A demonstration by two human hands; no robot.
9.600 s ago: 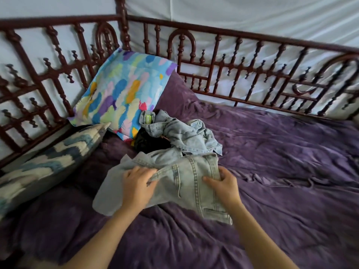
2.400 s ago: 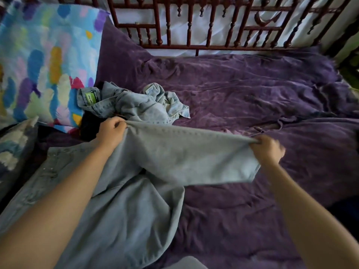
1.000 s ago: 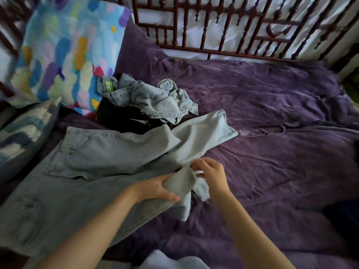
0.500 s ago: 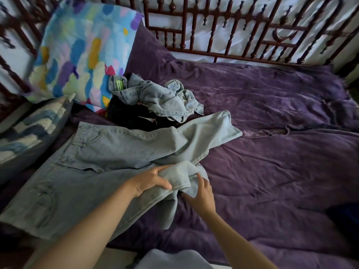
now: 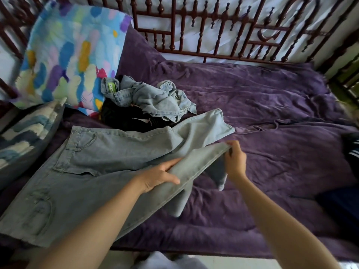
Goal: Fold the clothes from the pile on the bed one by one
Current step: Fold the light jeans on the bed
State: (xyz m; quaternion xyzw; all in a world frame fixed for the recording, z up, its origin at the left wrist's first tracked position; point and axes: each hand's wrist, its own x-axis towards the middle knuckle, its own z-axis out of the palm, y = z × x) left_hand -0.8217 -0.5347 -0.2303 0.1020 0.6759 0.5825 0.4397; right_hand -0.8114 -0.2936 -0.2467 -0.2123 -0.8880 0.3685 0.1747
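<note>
Your left forearm covers the near part of the jeans [image 5: 93,164], and one corner of them runs out at the left edge. The left grip [image 5: 159,176] hides the cloth under its palm. The right grip [image 5: 235,160] is a little blurred, its fingertips tucked behind the hem it pinches. The black garment [image 5: 124,117] lies mostly buried under the crumpled denim [image 5: 155,100], so you cannot tell what it is. The green label [image 5: 111,87] is too small to read. The striped pillow [image 5: 25,136], a dark striped thing [image 5: 352,146] at the right edge and a blurred pale cloth [image 5: 163,261] at the bottom are cut off.

Carved wooden bed rail [image 5: 204,53], purple bedspread [image 5: 272,117], pillows [image 5: 71,51]
</note>
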